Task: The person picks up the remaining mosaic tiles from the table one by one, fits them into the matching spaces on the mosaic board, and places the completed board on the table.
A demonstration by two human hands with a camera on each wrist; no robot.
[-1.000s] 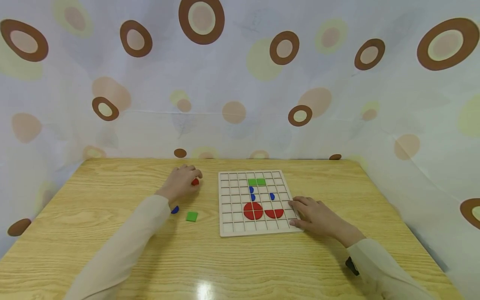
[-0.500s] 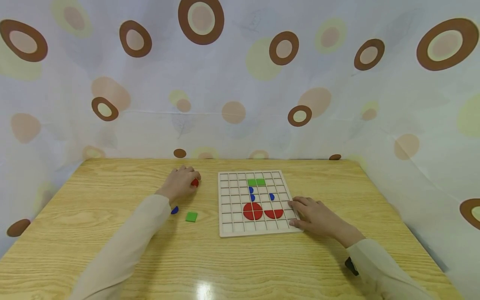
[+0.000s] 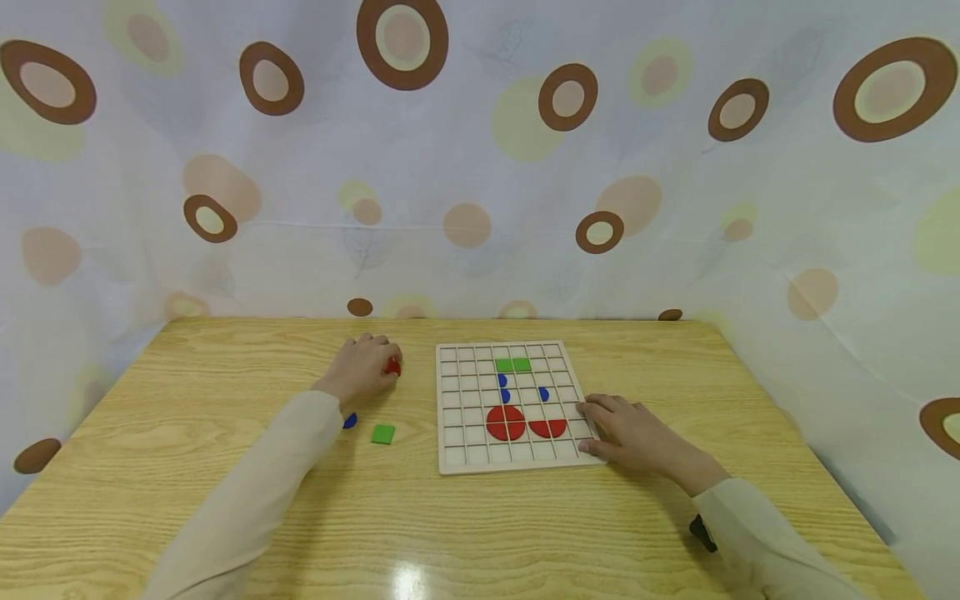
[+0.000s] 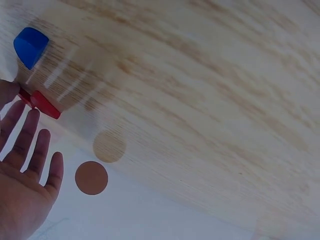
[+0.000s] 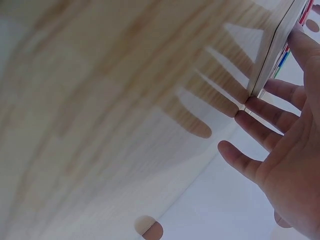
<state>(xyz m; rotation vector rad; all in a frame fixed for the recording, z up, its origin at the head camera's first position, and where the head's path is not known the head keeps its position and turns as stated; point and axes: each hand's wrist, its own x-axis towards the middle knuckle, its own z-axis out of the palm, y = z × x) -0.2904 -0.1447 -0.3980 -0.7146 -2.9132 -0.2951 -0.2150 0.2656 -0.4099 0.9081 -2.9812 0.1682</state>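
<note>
Left hand (image 3: pixel 363 368) slightly nearer the person than before, pinching small glossy red piece (image 3: pixel 393 367), right hand (image 3: pixel 637 436) unmoved, fingers extended against cream square gridded board (image 3: pixel 464 434), wood-grain tabletop (image 3: pixel 417 387) between left hand and board

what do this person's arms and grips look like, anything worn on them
The left sleeve and right sleeve are long, plain and cream, with no visible pattern. The left grip and right grip are bare five-fingered hands, with no glove or ring in sight. A small black object shows beside the right sleeve; whether it is worn, I can't tell.
</note>
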